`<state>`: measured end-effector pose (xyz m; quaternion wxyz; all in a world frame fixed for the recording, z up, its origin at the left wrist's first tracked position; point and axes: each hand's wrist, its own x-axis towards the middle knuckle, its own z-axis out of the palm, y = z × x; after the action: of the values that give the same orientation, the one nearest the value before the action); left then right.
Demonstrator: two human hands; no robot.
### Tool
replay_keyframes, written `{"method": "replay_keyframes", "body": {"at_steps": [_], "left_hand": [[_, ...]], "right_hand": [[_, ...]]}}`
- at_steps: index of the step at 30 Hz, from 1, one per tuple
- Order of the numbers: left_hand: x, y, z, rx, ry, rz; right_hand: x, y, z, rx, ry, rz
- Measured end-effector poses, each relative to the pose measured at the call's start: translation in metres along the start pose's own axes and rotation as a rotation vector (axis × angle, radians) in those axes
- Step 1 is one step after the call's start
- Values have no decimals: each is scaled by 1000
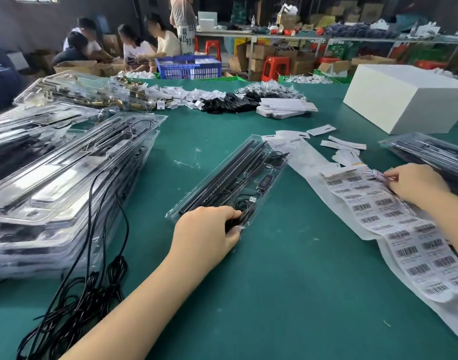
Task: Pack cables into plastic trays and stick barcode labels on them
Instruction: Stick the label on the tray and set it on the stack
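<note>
A green work table (287, 268) fills the view, scuffed with pale marks, and behind it lies a cluttered workshop with people seated around cardboard boxes, a blue crate (189, 67), red stools and shelves of stock. At the far left, stacks of clear plastic trays (67, 178) already holding black parts are piled high, and a tangle of loose black cables (74, 302) spills from them toward the near edge. Right of the stacks, the left hand (209, 229) grips the near end of a single plastic tray (230, 183), thumb on top and fingers curled under its lip, clamped on the rim beside a coiled black cable with a USB plug seated inside. The tray is long, transparent and moulded, lying diagonally from the hand up toward the middle of the table, with black rods along its left channel and a small inline controller near its middle. Farther back, heaps of white tags and black parts (222, 100) lie beside a stack of flat white cards. To the right, a barcode label sheet (404, 229) trails across white backing paper from beside the tray's far end to the table's near right edge. The right hand (414, 183) rests on the sheet's upper end, fingertips pinched together on a label edge. Beyond it stand a white box (409, 100) and another filled tray (430, 152).
</note>
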<state>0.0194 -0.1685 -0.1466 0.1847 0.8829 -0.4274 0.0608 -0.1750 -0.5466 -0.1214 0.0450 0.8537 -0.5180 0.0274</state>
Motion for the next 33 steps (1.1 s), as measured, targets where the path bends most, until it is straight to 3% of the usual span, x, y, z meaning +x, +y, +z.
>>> {"method": "replay_keyframes", "body": {"at_steps": [4, 11, 17, 23, 27, 30, 33], "left_hand": [[-1, 0, 0, 12, -5, 13], [-1, -1, 0, 19, -17, 20], [-1, -1, 1, 5, -16, 25], [-1, -2, 1, -4, 0, 45], [-1, -1, 0, 2, 4, 60], [-1, 0, -1, -1, 0, 58], [0, 0, -3, -3, -13, 51]], "right_hand": [[2, 4, -1, -27, -17, -76], [-1, 9, -3, -110, -165, 77], [1, 33, 6, -116, -4, -10], [-17, 42, -10, 134, 346, -157], [-64, -10, -46, 474, 650, -281], [-111, -74, -61, 855, 606, -342], [-154, -124, -43, 946, 493, -434]]}}
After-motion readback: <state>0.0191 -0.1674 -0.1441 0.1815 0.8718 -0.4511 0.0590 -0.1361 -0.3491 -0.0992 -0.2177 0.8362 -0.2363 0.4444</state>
